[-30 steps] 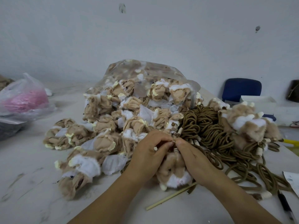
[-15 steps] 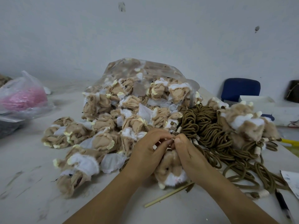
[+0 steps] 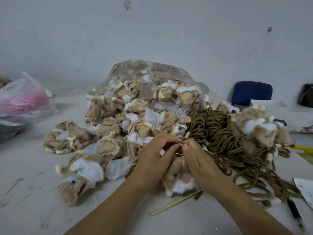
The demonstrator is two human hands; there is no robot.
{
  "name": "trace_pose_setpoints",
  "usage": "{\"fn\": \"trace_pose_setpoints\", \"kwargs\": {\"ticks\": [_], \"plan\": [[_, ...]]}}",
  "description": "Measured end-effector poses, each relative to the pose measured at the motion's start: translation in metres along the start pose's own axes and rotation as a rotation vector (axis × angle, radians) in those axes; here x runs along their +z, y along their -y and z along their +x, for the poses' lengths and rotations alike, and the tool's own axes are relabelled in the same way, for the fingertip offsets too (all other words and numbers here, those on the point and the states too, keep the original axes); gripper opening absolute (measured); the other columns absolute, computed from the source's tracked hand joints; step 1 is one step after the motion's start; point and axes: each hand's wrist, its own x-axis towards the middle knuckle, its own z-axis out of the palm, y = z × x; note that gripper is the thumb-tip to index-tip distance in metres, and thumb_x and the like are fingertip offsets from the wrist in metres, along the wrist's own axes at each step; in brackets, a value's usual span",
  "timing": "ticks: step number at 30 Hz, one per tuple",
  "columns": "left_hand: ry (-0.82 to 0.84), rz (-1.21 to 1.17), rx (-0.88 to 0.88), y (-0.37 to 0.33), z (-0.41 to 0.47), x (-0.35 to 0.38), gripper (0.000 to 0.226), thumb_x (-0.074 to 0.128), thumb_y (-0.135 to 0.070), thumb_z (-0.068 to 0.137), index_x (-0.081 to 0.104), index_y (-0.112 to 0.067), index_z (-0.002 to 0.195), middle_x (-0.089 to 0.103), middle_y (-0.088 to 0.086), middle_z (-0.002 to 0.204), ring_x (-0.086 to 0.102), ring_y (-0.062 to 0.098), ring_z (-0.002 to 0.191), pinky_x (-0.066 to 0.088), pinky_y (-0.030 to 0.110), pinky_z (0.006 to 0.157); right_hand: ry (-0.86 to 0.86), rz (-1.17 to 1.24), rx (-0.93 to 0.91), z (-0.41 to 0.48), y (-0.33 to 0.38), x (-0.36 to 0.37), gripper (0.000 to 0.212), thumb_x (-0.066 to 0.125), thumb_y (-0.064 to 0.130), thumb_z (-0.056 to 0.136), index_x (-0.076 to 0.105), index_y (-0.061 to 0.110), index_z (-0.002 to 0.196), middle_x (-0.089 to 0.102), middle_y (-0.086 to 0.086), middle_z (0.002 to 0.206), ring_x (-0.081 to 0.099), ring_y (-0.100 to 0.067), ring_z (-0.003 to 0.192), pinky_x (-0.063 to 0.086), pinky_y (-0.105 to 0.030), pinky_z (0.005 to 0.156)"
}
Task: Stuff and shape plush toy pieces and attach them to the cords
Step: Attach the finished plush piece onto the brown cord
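Observation:
A stuffed tan and white plush toy (image 3: 180, 180) lies on the table between my hands. My left hand (image 3: 154, 160) and my right hand (image 3: 197, 160) meet above it, fingertips pinching a small cord end at the toy's top. What sits between the fingertips is mostly hidden. A heap of inside-out, unstuffed tan plush pieces (image 3: 118, 131) spreads to the left and behind. Coils of olive-brown cords (image 3: 220, 134) lie to the right, some with white ends. Finished plush toys (image 3: 254, 126) rest on the cords at right.
A clear plastic bag (image 3: 152, 73) of plush pieces stands behind the heap. A thin wooden stick (image 3: 174, 205) lies near the toy. A black pen (image 3: 295, 214) and paper (image 3: 304, 189) are at right, a bag with pink contents (image 3: 23, 100) at left, a blue chair (image 3: 251, 92) behind.
Both hands stay pinched together over the toy, having shifted slightly up and away from me. The toy under them has barely moved.

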Motion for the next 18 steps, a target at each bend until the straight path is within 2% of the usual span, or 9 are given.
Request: {"fn": "trace_pose_setpoints", "kwargs": {"ticks": [3, 6, 9, 13, 18], "plan": [[0.015, -0.081, -0.087, -0.0015, -0.0013, -0.0002, 0.022, 0.057, -0.02, 0.097, 0.07, -0.025, 0.115, 0.065, -0.016, 0.109, 0.061, 0.006, 0.109, 0.049, 0.021, 0.092, -0.044, -0.055, -0.012, 0.0009, -0.0005, -0.0016, 0.035, 0.026, 0.059, 0.091, 0.048, 0.034, 0.1, 0.052, 0.015, 0.092, 0.053, -0.003, 0.088, 0.041, -0.017, 0.071], [0.01, -0.162, -0.195, -0.0024, -0.0024, 0.0009, 0.013, 0.059, -0.03, 0.097, 0.07, -0.032, 0.104, 0.067, -0.015, 0.102, 0.063, 0.003, 0.099, 0.05, 0.02, 0.084, -0.088, -0.152, -0.061, 0.003, -0.0018, -0.0017, 0.038, 0.029, 0.06, 0.091, 0.047, 0.028, 0.102, 0.045, 0.017, 0.096, 0.049, -0.002, 0.092, 0.042, -0.021, 0.077], [-0.001, -0.314, -0.318, -0.0025, -0.0022, 0.0009, 0.008, 0.066, -0.029, 0.093, 0.067, -0.034, 0.087, 0.068, -0.014, 0.089, 0.064, 0.003, 0.085, 0.05, 0.021, 0.075, -0.122, -0.244, -0.123, 0.0048, -0.0026, -0.0028, 0.029, 0.04, 0.048, 0.096, 0.049, 0.022, 0.104, 0.041, 0.018, 0.098, 0.046, 0.001, 0.091, 0.039, -0.016, 0.074], [0.056, -0.41, -0.39, -0.0019, -0.0022, 0.0007, 0.004, 0.069, -0.031, 0.089, 0.071, -0.032, 0.085, 0.07, -0.007, 0.088, 0.066, 0.006, 0.084, 0.052, 0.02, 0.073, -0.113, -0.297, -0.168, 0.0045, -0.0008, -0.0048, 0.011, 0.053, 0.024, 0.096, 0.054, 0.018, 0.105, 0.044, 0.014, 0.099, 0.046, 0.002, 0.09, 0.04, -0.017, 0.071], [0.029, -0.535, -0.481, -0.0001, -0.0002, 0.0019, 0.008, 0.07, -0.037, 0.079, 0.073, -0.031, 0.084, 0.07, -0.003, 0.084, 0.065, 0.009, 0.081, 0.053, 0.024, 0.074, -0.124, -0.361, -0.155, 0.0056, -0.0011, -0.0021, 0.017, 0.052, 0.028, 0.096, 0.057, 0.018, 0.109, 0.05, 0.014, 0.097, 0.045, 0.0, 0.081, 0.036, -0.011, 0.066]]}}
